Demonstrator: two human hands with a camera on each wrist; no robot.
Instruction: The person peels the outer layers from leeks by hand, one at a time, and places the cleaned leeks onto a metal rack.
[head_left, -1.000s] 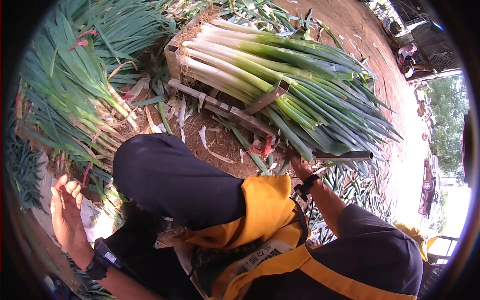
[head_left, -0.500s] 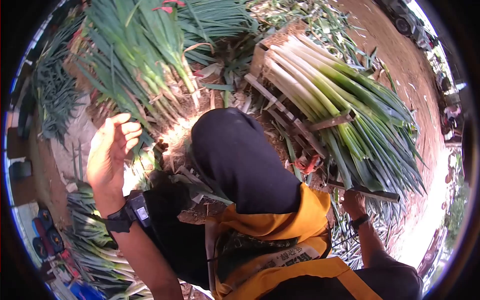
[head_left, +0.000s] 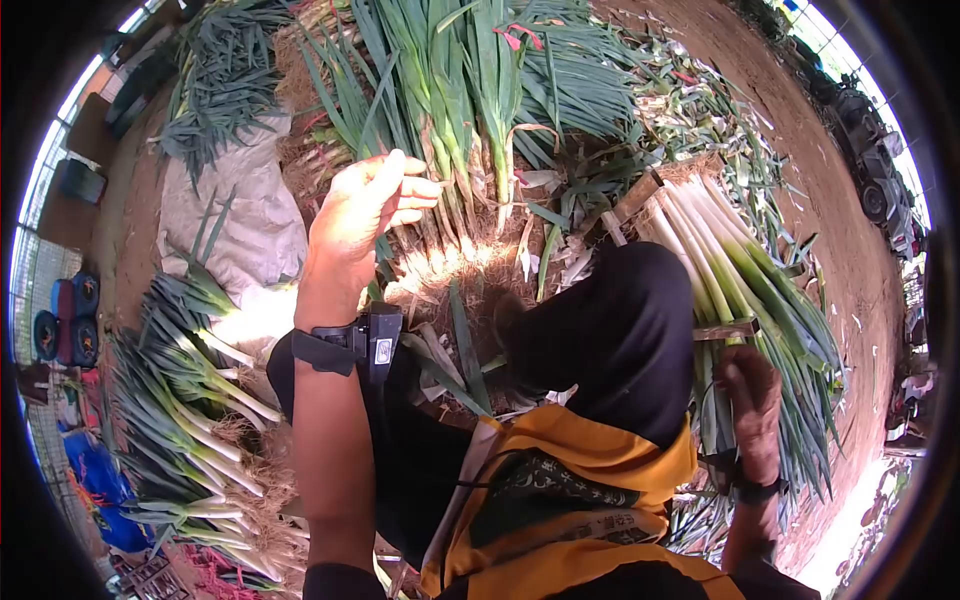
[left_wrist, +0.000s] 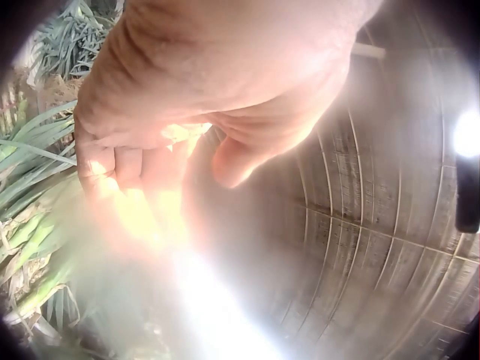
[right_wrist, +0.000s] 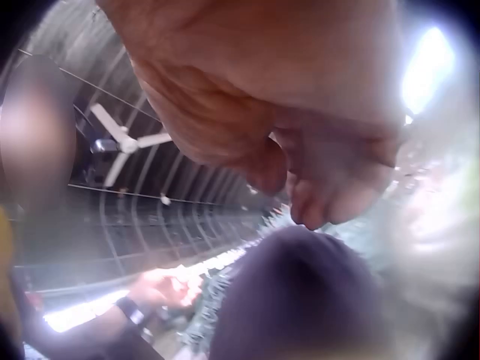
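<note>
**Brown earth floor (head_left: 840, 205) under a ribbed roof (left_wrist: 352, 217)**

Far left: one blue item (head_left: 100, 490), kind unclear. Next, a row of white-stemmed leeks (head_left: 165, 385), root ends turned inward. Above these, one pale sheet (head_left: 235, 210), creased, laid on the ground; a heap of dark green leaves (head_left: 225, 75) beyond it.

Left hand (head_left: 360, 215), raised in bright sun: fingers loosely bent, side by side, gripping nothing. Behind it, a green bunch (head_left: 440, 95), roots towards the person, near a red tie (head_left: 518, 38).

Centre: one dark-clad knee (head_left: 625, 320) and a yellow apron (head_left: 605, 450).

Right: one set of trimmed leeks (head_left: 745, 265), lying in a metal frame (head_left: 725, 330), white ends at the top. Right hand (head_left: 750, 400), over their leaves: fingers curled inward, nothing seen between them; contact cannot be told.

Far right: a wheeled vehicle (head_left: 872, 195), dim. Overhead: one ceiling fan (right_wrist: 129, 144), three-bladed.
</note>
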